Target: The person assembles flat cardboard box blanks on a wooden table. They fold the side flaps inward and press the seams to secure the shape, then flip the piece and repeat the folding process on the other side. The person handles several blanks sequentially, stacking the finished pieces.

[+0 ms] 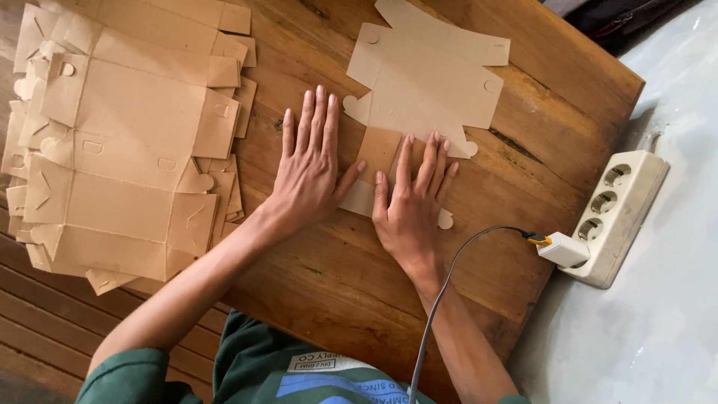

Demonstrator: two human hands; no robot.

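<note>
Cardboard box blank (pixel 419 82), flat and unfolded, lies on the wooden table (pixel 336 284) ahead of us, its lower flap under our hands. Our left hand (pixel 308 170) rests flat on the wood, fingers spread, thumb touching the flap's edge; it grips nothing. Our right hand (pixel 410 202) presses open-palmed on the flap itself. A stack of like blanks (pixel 127 142) sits well apart at the left. A white power strip (pixel 621 213) holds a charger (pixel 562 249), its grey cable (pixel 441 299) crossing our right forearm.
</note>
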